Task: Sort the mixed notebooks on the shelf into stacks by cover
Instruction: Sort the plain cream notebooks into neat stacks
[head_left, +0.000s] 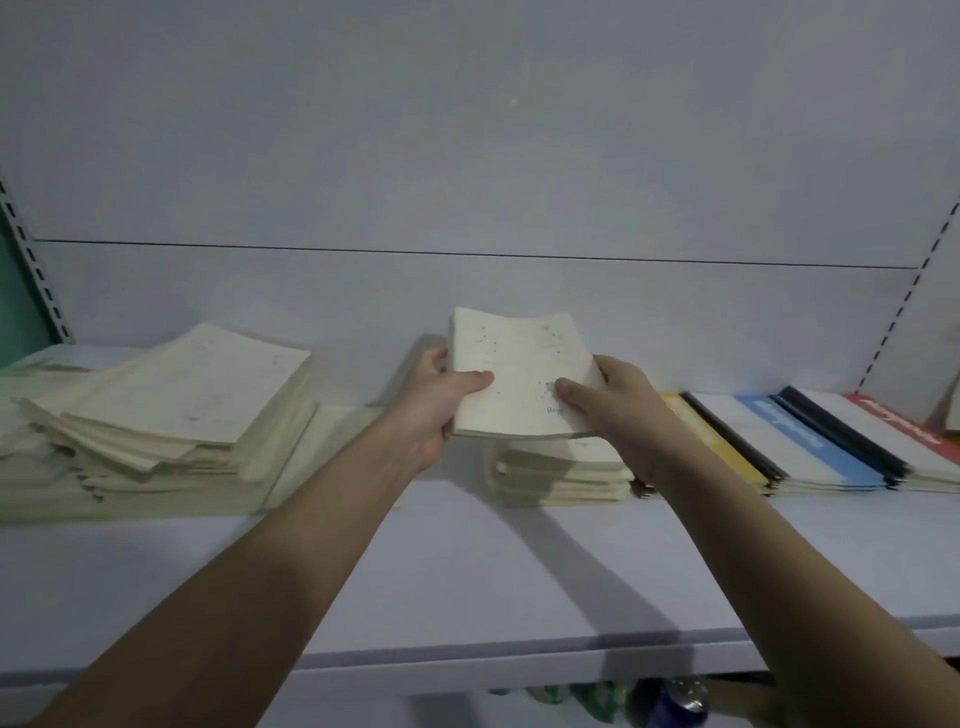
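I hold a thin bundle of cream-covered notebooks (522, 371) with small blue marks, lifted a little above a short cream stack (563, 475) on the white shelf (467, 582). My left hand (439, 402) grips its left edge, thumb on top. On the opposite edge my right hand (621, 402) does the same. A large, messy pile of cream notebooks (171, 410) spreads over the shelf's left part. To the right lie notebooks with coloured spines, yellow (711, 441), blue (800, 436) and red (904, 421), overlapping in a row.
The shelf's white back panel (467, 182) rises behind everything. Slotted uprights (36, 275) stand at both sides. Below the front lip, green items and a blue can (680, 701) show on a lower level.
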